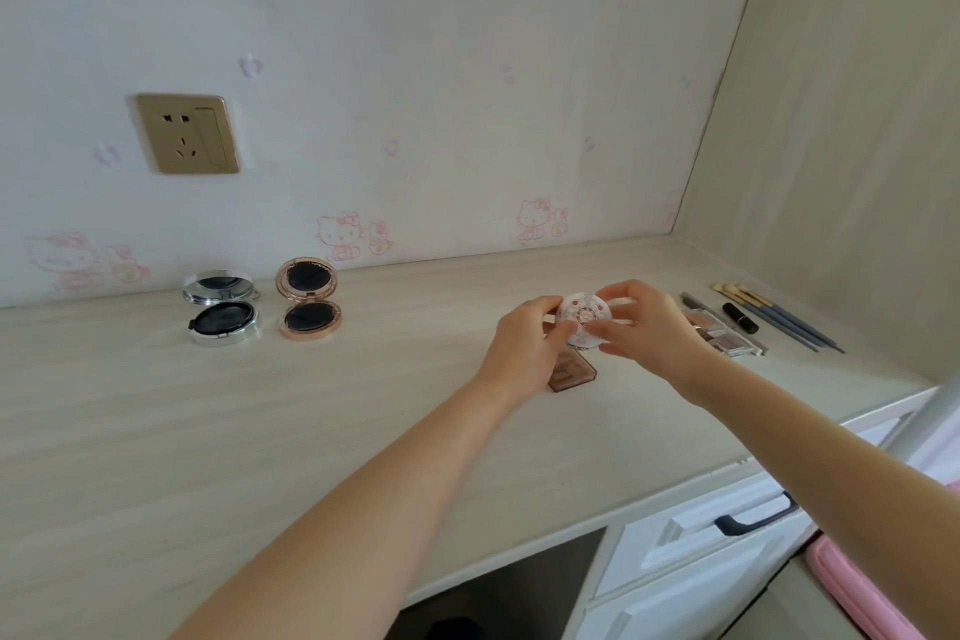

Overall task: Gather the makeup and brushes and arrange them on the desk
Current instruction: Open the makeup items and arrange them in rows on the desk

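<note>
A round white compact [583, 316] with a pink pattern is held just above the desk [260, 431] between both hands. My left hand [527, 346] pinches its left edge and my right hand [647, 327] pinches its right edge. Under it lies a brown square palette [574, 372]. To the right lie an eyeshadow palette [719, 333], a black lipstick [740, 317] and several brushes [779, 320] side by side. At the left stand two open compacts, a silver one [222, 309] and a rose-gold one [307, 299].
A wall socket [187, 133] sits on the papered back wall. A side wall [857, 146] closes the desk on the right. White drawers with a dark handle [753, 517] are below the desk's front edge, and a pink item [862, 592] lies at the bottom right.
</note>
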Demonstrator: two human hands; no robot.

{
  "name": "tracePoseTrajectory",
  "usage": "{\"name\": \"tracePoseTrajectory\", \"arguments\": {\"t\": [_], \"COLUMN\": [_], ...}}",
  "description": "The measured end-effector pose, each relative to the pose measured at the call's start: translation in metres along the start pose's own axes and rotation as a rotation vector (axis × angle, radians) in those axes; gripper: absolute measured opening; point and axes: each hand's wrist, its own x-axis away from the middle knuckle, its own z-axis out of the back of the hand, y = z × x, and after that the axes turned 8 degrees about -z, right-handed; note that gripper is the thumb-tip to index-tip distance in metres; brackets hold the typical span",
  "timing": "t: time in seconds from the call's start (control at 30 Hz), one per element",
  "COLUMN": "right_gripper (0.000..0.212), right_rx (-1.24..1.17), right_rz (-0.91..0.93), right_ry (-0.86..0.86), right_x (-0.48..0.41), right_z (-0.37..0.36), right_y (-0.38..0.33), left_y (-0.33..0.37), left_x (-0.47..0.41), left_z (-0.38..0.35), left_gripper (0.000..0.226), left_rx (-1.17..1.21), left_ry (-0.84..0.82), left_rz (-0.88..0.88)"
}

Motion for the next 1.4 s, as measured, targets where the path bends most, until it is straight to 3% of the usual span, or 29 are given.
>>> {"name": "tracePoseTrajectory", "arguments": {"t": [0.13,0.33,0.57,0.8,0.97,1.1,1.3,1.4], "right_gripper": [0.036,0.036,0.039,0.037,0.045,0.039,0.061,0.060], "right_rx": [0.036,-0.078,-0.104,0.113,0.266,0.332,0.430,0.455], "right_rz": [0.061,0.040,0.078,0.191,0.294,0.353,0.427,0.457], "right_ry": [0.016,-0.136,-0.336,-0.449,-0.498,-0.510,-0.491,-0.493], "right_x": [0.010,0.030,0.056,0.074,0.086,0.093,0.091,0.092], "right_z": [-0.022,-0.058,-0.106,-0.141,-0.162,-0.174,-0.184,-0.185], "right_y": [-0.024,-0.053,-0.079,-0.098,-0.104,-0.107,-0.114,-0.118], "left_y": [-0.002,-0.006,-0.001,-0.016,-0.019,-0.024,-0.030,-0.032], "left_x": [0.019,0.049,0.085,0.123,0.146,0.156,0.165,0.167], "left_z": [0.027,0.074,0.134,0.179,0.195,0.203,0.205,0.205], "left_gripper": [0.034,0.048,0.036,0.047,0.033,0.036,0.038,0.046], "left_rx": [0.058,0.061,0.311,0.408,0.617,0.674,0.710,0.736], "left_ry": [0.037,0.119,0.236,0.270,0.308,0.333,0.270,0.253], "left_rz": [0.000,-0.005,0.131,0.235,0.284,0.339,0.322,0.332]}}
